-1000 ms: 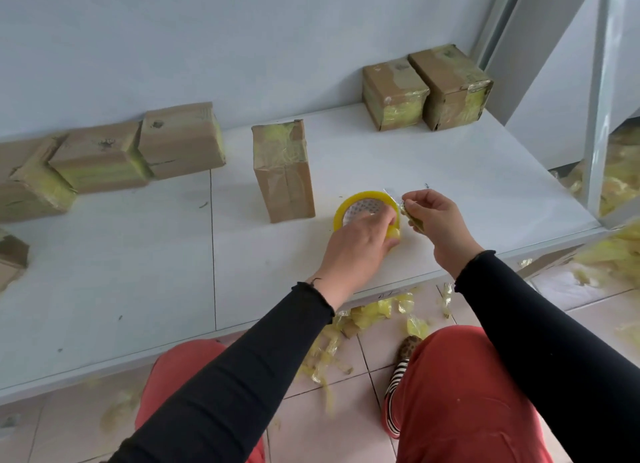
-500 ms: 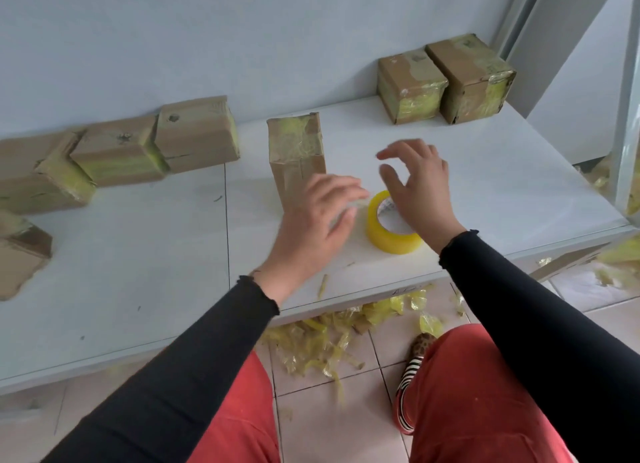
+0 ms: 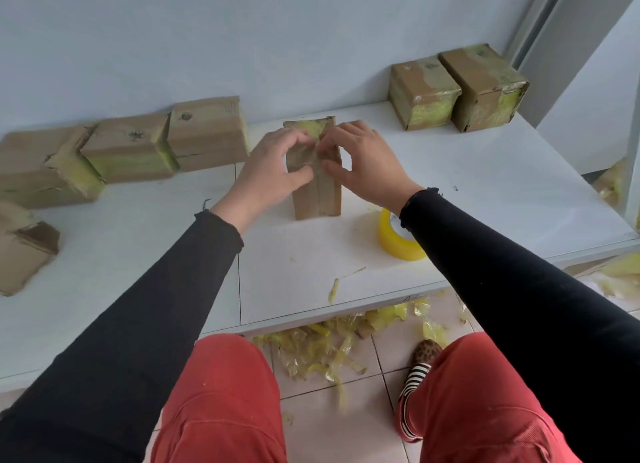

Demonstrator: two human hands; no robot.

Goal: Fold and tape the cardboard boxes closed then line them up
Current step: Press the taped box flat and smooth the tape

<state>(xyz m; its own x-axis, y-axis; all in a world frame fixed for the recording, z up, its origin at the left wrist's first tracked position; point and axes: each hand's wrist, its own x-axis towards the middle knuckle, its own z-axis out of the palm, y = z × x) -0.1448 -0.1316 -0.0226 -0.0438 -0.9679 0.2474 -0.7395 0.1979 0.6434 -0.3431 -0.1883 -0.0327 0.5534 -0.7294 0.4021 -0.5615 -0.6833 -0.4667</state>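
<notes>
Left hand [image 3: 273, 166] first: I see its fingers curled onto the upper front of the tall upright brown cardboard box [image 3: 317, 192], thumb low, fingertips on the tape strip near the centre seam. It's gripping or pressing there; can't tell which finger actually pins the tape.

Far left of the white bench [image 3: 467, 185]: a loose row of brown cardboard boxes with yellow tape on their ends [image 3: 131, 147], along the wall, crooked, touching each other. One more squashed box [image 3: 20, 251] sits at the left edge, apart from that row.

Centre: the upright box stands on its short end, mid-bench, between both hands. My read: light, thin-walled card, worn and dented, so it will tip or crush if pushed hard near the top. Better to steady it by the side walls low down and press tape along the seam.

Right hand [image 3: 367, 165]: fingers bent onto the same top front, pinching at the tape beside the left fingertips.

Yellow roll of packing tape [image 3: 391, 239] lies flat on the bench just under the right wrist, untouched.

Far right: two taped brown boxes [image 3: 457, 87] side by side, touching, against the wall.
</notes>
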